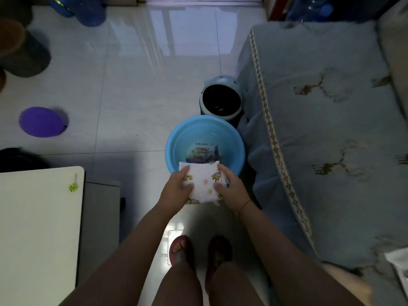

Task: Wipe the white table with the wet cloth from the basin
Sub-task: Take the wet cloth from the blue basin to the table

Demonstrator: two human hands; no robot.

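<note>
A white cloth [202,181] with small yellow animal prints is stretched flat between both hands, just over the near rim of the blue basin [176,138]. My left hand [176,187] grips its left edge and my right hand [228,187] grips its right edge. The basin stands on the tiled floor, with a printed picture on its bottom. The white table [37,228] is at the lower left, its top bare except for a small green sticker near the far right corner.
A blue-covered sofa [331,129] fills the right side, close to the basin. A small bin [220,98] with a dark opening stands behind the basin. A purple balloon [42,122] lies on the floor at left. My feet in red sandals [181,248] are below the hands.
</note>
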